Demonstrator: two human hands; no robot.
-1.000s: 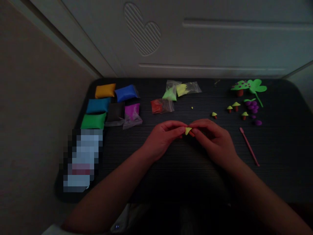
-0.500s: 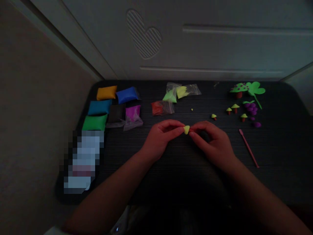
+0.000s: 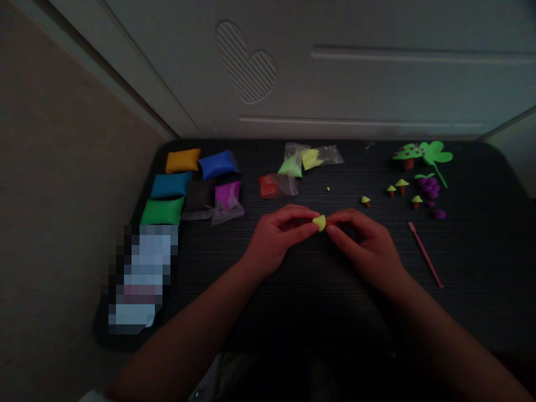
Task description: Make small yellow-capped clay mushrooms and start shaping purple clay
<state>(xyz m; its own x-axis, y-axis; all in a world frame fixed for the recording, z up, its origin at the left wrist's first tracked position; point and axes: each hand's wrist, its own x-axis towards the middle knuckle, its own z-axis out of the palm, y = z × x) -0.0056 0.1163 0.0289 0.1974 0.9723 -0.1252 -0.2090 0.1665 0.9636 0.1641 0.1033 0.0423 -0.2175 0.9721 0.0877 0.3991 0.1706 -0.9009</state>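
Observation:
Between my two hands, above the middle of the dark table, is a small clay mushroom with a yellow cap turned on its side. My left hand pinches the cap between thumb and fingers. The fingertips of my right hand close on the reddish stem, which is mostly hidden by them. A tiny yellow crumb of clay lies beyond my hands. Just past my right hand lies a small yellow-capped mushroom, tipped over, with several similar ones standing farther right.
Several bags of coloured clay, such as the blue bag, lie at the left, near a blurred-out phone-like screen. Opened clay bags, one red, sit at the back middle. A pink stick tool, purple clay grapes and a green clay clover are right.
The mushroom's cap has been turned between my fingertips, and the stem, partly visible before, is now mostly covered. My hands stay in nearly the same place. The view has tilted slightly upward.

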